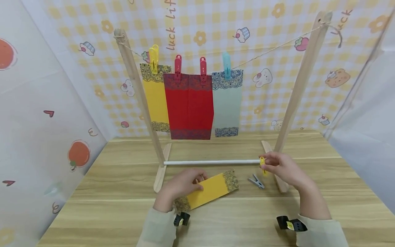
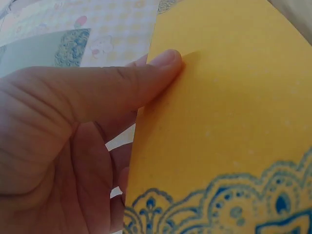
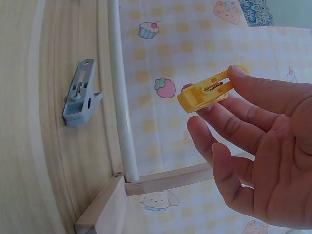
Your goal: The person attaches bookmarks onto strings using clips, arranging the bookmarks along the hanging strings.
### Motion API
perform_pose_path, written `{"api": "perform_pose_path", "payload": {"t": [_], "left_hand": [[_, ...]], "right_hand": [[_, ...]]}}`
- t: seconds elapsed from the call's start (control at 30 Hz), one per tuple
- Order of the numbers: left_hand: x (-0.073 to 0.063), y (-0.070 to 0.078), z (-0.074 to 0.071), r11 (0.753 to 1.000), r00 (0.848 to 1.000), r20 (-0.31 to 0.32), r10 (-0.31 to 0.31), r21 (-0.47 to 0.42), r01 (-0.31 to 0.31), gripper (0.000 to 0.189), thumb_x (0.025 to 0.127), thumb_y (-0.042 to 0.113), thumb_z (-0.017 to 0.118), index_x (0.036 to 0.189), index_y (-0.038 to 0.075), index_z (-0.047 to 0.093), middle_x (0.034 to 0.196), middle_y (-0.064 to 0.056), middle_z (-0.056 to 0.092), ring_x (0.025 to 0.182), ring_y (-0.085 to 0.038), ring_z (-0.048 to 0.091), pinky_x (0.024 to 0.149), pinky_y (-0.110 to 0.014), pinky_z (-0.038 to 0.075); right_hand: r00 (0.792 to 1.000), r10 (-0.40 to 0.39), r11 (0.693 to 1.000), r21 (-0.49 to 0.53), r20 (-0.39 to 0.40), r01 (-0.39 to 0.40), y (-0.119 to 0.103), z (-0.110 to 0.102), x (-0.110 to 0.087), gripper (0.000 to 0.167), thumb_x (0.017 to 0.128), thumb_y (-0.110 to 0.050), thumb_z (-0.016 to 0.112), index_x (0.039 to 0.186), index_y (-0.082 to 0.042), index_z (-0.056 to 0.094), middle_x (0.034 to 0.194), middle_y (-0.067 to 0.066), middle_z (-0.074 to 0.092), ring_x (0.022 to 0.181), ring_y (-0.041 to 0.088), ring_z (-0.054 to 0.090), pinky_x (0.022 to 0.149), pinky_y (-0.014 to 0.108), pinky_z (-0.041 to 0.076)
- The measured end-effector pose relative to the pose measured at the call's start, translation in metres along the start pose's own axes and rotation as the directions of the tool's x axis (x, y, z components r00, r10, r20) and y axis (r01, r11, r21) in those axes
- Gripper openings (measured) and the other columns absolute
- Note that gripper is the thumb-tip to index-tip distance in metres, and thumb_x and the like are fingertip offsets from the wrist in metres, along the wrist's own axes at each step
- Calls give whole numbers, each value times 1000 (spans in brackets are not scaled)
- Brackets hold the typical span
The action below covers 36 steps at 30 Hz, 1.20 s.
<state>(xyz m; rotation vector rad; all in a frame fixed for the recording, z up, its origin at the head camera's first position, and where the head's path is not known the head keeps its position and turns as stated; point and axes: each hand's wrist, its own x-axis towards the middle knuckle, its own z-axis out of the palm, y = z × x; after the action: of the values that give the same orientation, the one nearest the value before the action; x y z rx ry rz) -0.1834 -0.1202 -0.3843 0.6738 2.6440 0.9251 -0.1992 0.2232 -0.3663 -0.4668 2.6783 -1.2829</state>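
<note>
My left hand (image 1: pixel 185 185) pinches a yellow card (image 1: pixel 210 190) with patterned ends by its long edge, thumb on the near face and fingers behind it. In the left wrist view the card (image 2: pixel 229 97) fills the right side. Between thumb and fingers, my right hand (image 1: pixel 285 168) holds a yellow clothespin (image 3: pixel 204 92), near the base of the right post. A grey-blue clothespin (image 1: pixel 256 181) lies on the table just left of that hand. Behind, a yellow card (image 1: pixel 156 103), a red card (image 1: pixel 189 106) and a pale green card (image 1: pixel 226 106) hang clipped to a string.
A wooden frame has a left post (image 1: pixel 135 82), a right post (image 1: pixel 299 85) and a white crossbar (image 1: pixel 213 162) low between them. The string (image 1: pixel 271 49) sags between the post tops. Behind stands a checked cloth backdrop (image 1: pixel 200 20). The wood-grain table (image 1: pixel 92 206) spreads below.
</note>
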Motion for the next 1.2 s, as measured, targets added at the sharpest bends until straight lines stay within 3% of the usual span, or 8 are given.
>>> {"api": "perform_pose_path", "payload": {"t": [0.27,0.53,0.67,0.87,1.03,1.2], "left_hand": [[-1,6,-4,1000,1000,-1,6,0,-6,22,92,7,69,113,14,68,105,-2,70,97,-16,64,81,-33,53],[12,15,-8,995,994,-61,95,17,-94,20,94,5,66,113,11,64,111,-6,72,102,-20,68,85,-35,55],[19,23,-12,990,987,-82,138,38,-135,20,95,7,66,114,11,63,113,-8,73,105,-21,70,87,-36,56],[25,35,-19,986,979,-119,163,43,-159,23,95,7,65,118,11,62,107,-8,75,99,-18,71,84,-32,56],[28,43,-27,981,966,-172,191,59,-184,26,93,5,67,119,9,62,103,-9,76,94,-19,73,82,-32,57],[30,51,-32,977,957,-197,215,57,-208,28,93,5,67,120,8,61,105,-10,75,92,-19,73,79,-30,58]], "right_hand": [[998,-39,999,-26,-52,38,-15,-2,-4,39,98,-18,63,133,-2,58,104,12,71,98,21,64,82,36,51],[986,-122,992,-16,-113,121,-35,-13,-13,38,99,-12,60,136,-1,54,101,10,67,90,7,60,74,27,50],[973,-185,983,-22,-140,184,-52,-21,-7,38,99,-10,59,135,-1,55,104,13,67,90,3,57,67,25,51],[964,-219,975,-68,-151,211,-81,-29,5,35,99,-11,60,133,-4,59,105,14,68,91,6,56,57,27,50],[927,-272,962,-79,-259,261,-96,-30,12,35,97,-7,62,131,-2,60,103,14,67,89,0,55,68,21,46],[872,-251,962,-10,-419,272,-110,-30,17,36,95,-5,63,131,-1,61,105,6,62,89,-3,55,62,17,47]]}}
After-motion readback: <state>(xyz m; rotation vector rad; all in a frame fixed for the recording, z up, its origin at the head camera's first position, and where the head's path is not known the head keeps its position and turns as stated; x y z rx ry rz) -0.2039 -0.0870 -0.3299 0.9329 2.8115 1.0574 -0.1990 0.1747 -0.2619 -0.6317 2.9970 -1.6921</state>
